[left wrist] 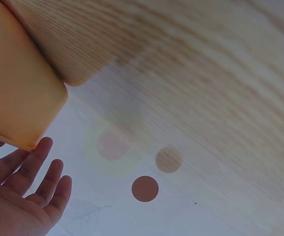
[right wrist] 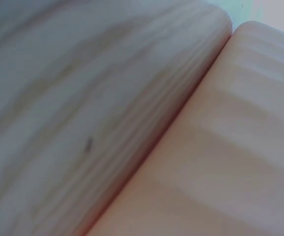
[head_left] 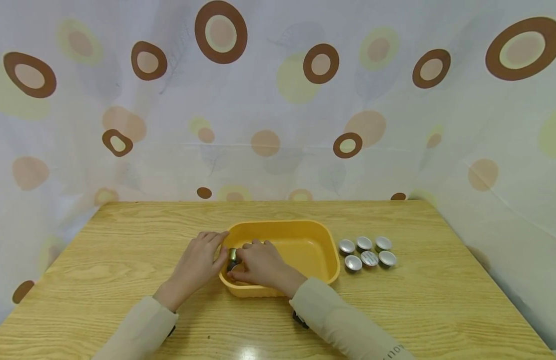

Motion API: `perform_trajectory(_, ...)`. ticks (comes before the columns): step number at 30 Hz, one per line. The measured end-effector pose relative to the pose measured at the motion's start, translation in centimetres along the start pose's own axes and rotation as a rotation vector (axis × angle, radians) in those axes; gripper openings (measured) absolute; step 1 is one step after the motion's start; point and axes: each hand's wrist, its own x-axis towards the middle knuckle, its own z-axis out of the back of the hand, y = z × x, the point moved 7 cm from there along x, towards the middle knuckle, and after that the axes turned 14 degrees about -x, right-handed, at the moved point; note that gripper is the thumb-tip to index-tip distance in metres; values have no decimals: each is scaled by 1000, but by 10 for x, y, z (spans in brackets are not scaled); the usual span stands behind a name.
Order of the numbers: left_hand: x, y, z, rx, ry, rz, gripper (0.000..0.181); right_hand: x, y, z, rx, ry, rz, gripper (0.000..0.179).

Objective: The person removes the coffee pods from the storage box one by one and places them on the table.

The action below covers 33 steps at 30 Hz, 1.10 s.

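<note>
A yellow plastic basin sits on the wooden table. At its left rim is my left hand, fingers loosely extended. In the left wrist view, fingertips of this hand touch the basin's rim at a corner. My right hand reaches down into the left end of the basin, fingers bent and thumb low. Small dark and gold items show beside its fingers, partly covered by them; I cannot tell whether it grips one. The right wrist view shows only the basin's ribbed outer wall against the table, no fingers.
Right of the basin, several small round cups with silvery-white lids stand in two rows on the wooden table. A patterned white cloth with brown rings hangs behind the table and along its sides.
</note>
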Motion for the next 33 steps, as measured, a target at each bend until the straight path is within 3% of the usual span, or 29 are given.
perform_trajectory(7,0,0,0,-4,0,-1,35,1,1,-2,-18,45,-7,32)
perform_trajectory(33,0,1,0,-8,6,16,35,3,1,-4,-65,93,8,33)
